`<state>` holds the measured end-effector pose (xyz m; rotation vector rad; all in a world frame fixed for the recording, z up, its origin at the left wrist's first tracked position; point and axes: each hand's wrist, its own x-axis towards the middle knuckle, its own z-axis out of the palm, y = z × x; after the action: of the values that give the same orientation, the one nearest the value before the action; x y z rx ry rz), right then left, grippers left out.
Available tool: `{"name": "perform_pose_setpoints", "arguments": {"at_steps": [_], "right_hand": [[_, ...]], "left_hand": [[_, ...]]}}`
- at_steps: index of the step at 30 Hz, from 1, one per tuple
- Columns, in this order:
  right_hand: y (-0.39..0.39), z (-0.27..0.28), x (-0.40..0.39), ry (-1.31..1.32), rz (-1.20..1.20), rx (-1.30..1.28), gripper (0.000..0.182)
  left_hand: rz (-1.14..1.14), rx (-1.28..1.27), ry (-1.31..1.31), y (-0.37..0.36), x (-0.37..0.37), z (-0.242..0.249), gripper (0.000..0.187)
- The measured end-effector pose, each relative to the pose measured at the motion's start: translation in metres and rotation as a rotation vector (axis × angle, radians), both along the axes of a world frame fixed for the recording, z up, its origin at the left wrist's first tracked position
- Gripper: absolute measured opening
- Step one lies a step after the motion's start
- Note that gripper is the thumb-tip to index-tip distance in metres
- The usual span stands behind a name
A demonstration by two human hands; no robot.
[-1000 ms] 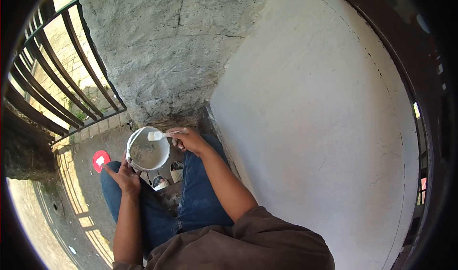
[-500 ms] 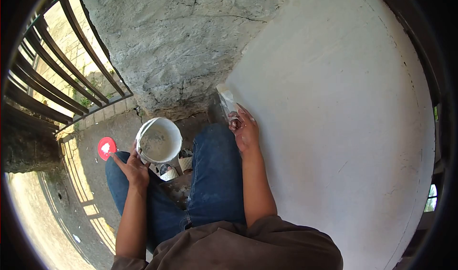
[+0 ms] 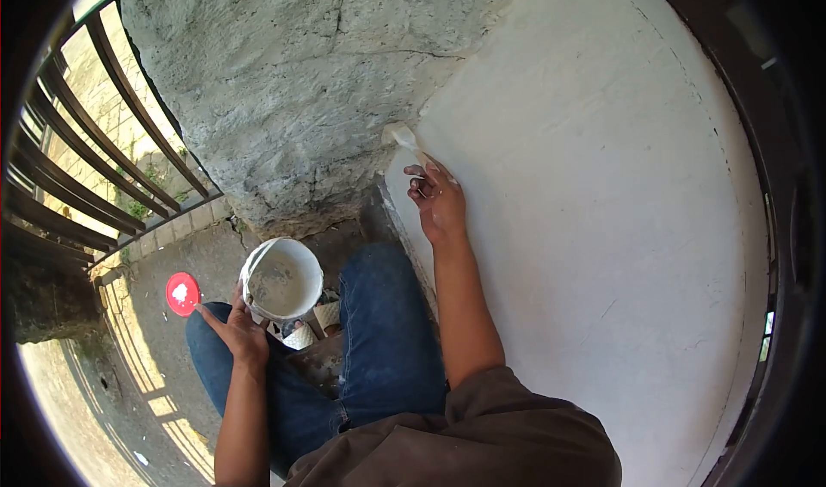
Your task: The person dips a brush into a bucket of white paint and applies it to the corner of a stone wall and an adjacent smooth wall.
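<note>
While the person crouches beside the wall, the right hand point(image 3: 439, 201) grips a paintbrush point(image 3: 404, 141), fingers closed around its handle. The brush head, loaded with white, lies against the white painted wall point(image 3: 585, 186) at that surface's left edge, just where it meets the rough grey stone point(image 3: 284, 83). The bristle end points up and to the left of the hand.

The left hand point(image 3: 234, 330) holds a white bucket point(image 3: 281, 280) by its near rim, thumb and fingers curled on the rim's lower left side; the exact closure of the fingers under the rim cannot be told. The bucket sits upright, low between the knees, its inside coated with pale grey-white paint. It stands well apart from the brush and below it.

A red lid point(image 3: 181, 293) with a white smear lies flat on the paved ground point(image 3: 155, 366), just left of the bucket and near the left hand's fingertips, not touching either. A dark metal railing point(image 3: 77, 177) runs along the upper left. Blue jeans point(image 3: 379, 349) cover both legs, and patterned footwear point(image 3: 311, 325) shows just below the bucket.
</note>
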<state>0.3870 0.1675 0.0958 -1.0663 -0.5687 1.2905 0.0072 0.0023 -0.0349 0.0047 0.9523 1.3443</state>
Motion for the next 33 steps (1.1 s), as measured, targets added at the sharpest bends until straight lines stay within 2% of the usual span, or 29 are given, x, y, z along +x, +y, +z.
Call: {"name": "perform_pose_setpoints", "arguments": {"at_steps": [3,7,10,14,16,19,24,27,30,33], "right_hand": [[-0.007,0.025,-0.005,-0.012,-0.065,0.086,0.039],[-0.013,0.028,-0.010,-0.017,-0.108,0.174,0.038],[-0.005,-0.010,-0.008,0.006,-0.135,0.183,0.039],[-0.013,-0.079,-0.001,0.035,-0.120,0.026,0.041],[-0.013,-0.108,0.002,0.013,-0.082,-0.096,0.036],[-0.022,-0.131,0.010,0.043,-0.079,-0.135,0.034],[-0.016,-0.110,0.013,-0.003,-0.109,-0.142,0.034],[-0.001,-0.086,0.010,-0.024,-0.153,-0.042,0.035],[0.000,-0.054,0.008,0.014,-0.118,0.076,0.036],[-0.011,-0.023,0.002,-0.005,-0.110,0.225,0.038]], "left_hand": [[-0.015,0.011,-0.030,-0.002,0.001,0.007,0.122],[-0.017,-0.018,-0.011,-0.003,-0.001,0.002,0.122],[-0.019,-0.018,-0.016,-0.001,0.002,0.006,0.123],[-0.039,-0.013,-0.009,-0.004,-0.001,-0.001,0.123],[-0.027,-0.030,0.026,-0.001,0.006,0.010,0.124],[-0.028,-0.039,0.030,-0.006,0.003,0.005,0.124],[-0.045,-0.039,0.039,-0.002,0.006,0.007,0.125],[-0.059,0.010,0.042,0.001,0.006,0.010,0.125],[-0.008,-0.072,0.050,0.003,0.005,0.011,0.118],[-0.041,0.026,-0.014,-0.001,-0.001,0.005,0.118]]}}
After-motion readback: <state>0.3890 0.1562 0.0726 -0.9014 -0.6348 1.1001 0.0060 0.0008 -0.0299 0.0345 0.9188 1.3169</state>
